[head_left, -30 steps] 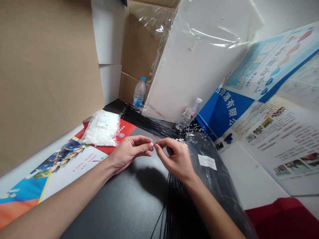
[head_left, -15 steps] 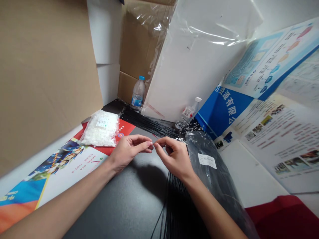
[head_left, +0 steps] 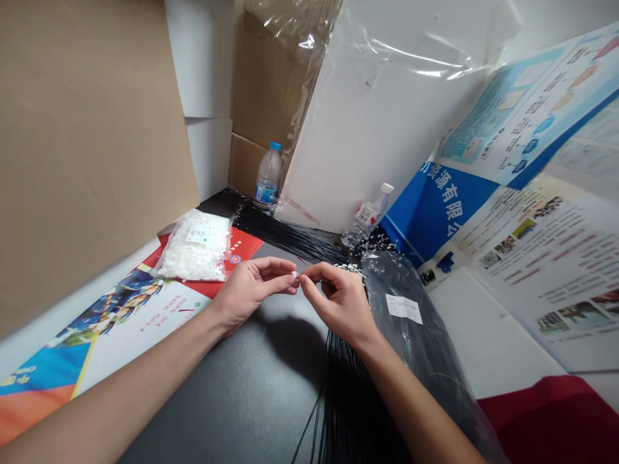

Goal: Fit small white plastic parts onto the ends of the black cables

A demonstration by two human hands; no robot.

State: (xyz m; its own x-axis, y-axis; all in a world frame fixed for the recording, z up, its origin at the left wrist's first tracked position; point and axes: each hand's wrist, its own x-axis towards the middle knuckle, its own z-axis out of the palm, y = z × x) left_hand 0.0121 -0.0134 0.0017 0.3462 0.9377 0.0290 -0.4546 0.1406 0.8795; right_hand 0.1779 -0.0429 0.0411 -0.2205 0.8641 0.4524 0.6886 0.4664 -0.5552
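Over the grey tabletop, my left hand [head_left: 249,289] pinches a small white plastic connector [head_left: 294,275] between thumb and forefinger. My right hand [head_left: 341,299] meets it fingertip to fingertip, its thumb and forefinger closed on what looks like the end of a thin black wire; most of it is hidden by the fingers. Below my right hand and forearm lies a bundle of black wires [head_left: 333,380]. White connector ends [head_left: 352,267] show just behind that hand.
A clear bag of white connectors [head_left: 196,254] lies on a printed sheet at the left. More black wires [head_left: 294,235] stretch across the back, near a blue-capped bottle [head_left: 268,177] and a white-capped bottle [head_left: 372,212]. A labelled plastic bag [head_left: 411,341] lies right. Cardboard [head_left: 91,142] stands left.
The white connector shows more clearly between my left fingertips. Both hands stay together in nearly the same place, and the view has shifted slightly.
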